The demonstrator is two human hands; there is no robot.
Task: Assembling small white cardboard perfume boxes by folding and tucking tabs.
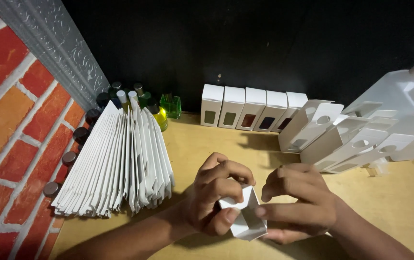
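A: Which step is this?

B: Judging by the shape, the box is being squared up. Both hands grip a small white cardboard carton (pixel 245 219), open at the top, just above the pale wooden counter (pixel 202 144) at the near edge. The left hand (pixel 219 192) is curled round its left side, fingers over the rim; the right hand (pixel 296 200) pinches the right side, thumb low along the wall.

A: And around it?

B: To the left stands a fanned stack of flat white carton blanks (pixel 118 163), with small dark-capped bottles (pixel 134 96) behind it. A row of finished white windowed boxes (pixel 250 110) stands at the back wall, and more white boxes (pixel 341 139) lean to the right.

A: What does the next move call for?

B: I'd judge steady pressure on opposite walls while a flap is tucked, without crushing the thin card.
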